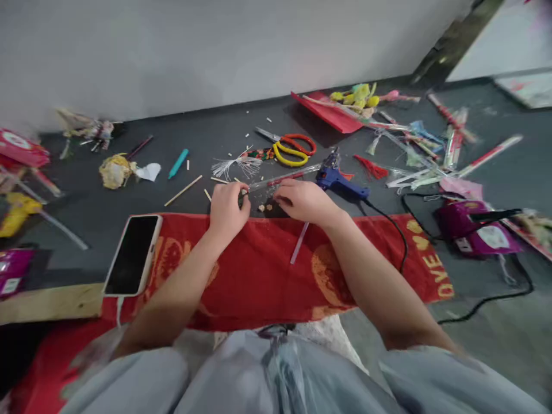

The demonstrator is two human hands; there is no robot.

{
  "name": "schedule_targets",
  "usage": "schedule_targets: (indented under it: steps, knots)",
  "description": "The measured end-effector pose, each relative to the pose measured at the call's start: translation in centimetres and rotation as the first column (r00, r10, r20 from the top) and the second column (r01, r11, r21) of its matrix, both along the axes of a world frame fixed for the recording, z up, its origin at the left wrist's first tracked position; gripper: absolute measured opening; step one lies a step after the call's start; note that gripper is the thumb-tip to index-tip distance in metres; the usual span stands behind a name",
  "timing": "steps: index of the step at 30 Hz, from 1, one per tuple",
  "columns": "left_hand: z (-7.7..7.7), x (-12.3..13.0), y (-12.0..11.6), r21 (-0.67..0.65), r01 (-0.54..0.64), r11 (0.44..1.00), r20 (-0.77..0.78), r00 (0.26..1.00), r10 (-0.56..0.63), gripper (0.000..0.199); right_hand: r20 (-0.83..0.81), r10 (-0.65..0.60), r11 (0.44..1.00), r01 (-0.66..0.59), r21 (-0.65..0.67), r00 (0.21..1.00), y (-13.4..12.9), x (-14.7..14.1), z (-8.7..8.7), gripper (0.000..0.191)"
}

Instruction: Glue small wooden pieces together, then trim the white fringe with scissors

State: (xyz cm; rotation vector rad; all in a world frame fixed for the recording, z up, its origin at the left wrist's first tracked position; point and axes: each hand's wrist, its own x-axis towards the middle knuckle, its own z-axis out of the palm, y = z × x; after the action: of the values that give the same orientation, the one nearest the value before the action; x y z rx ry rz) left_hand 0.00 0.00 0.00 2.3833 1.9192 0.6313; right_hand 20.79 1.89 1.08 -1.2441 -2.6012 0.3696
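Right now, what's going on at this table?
A person's left hand seems to pinch something too small to make out. The right hand is curled nearby; whether it holds anything is unclear. Small tan pieces lie between them. A blue glue gun lies right of the right hand, scissors lie beyond, and a phone rests by the left end of a red towel.

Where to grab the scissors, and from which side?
I'd grip the scissors by the red handle and yellow handle, coming from the right: they lie flat with both loops rightward, while the blades point far left. Probably best to steer clear of the blue glue gun.
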Motion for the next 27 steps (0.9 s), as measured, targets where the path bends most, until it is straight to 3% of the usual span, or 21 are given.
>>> schedule_targets:
  steps: [7, 10, 14, 21, 27]
  knots:
    - [-0.4, 0.0, 0.1, -0.033, 0.018, 0.999, 0.099, 0.995, -0.014, 0.022, -0.026, 0.006, 1.0, -0.006, 0.016, 1.0, 0.1, 0.0, -0.3, 0.03]
    - [-0.4, -0.3, 0.3, 0.037, 0.033, 0.999, 0.154, 0.987, -0.038, 0.021, -0.042, 0.007, 1.0, -0.006, 0.023, 0.999, 0.1, 0.1, -0.3, 0.03]
    - [-0.1, -1.2, 0.8, 0.109, -0.069, 0.992, 0.189, 0.981, 0.047, 0.026, -0.038, 0.005, 1.0, -0.004, 0.017, 0.999, 0.1, 0.1, -0.3, 0.03]
    - [0.2, -2.2, 1.2, 0.028, -0.241, 0.97, 0.149, 0.961, 0.234, 0.036, -0.039, 0.005, 1.0, -0.004, 0.014, 0.999, 0.1, 0.2, -0.3, 0.03]
    - [0.5, -1.7, 1.0, -0.063, -0.229, 0.972, 0.04, 0.972, 0.231, 0.025, -0.017, -0.01, 1.0, 0.01, 0.017, 1.0, 0.1, 0.2, -0.3, 0.029]
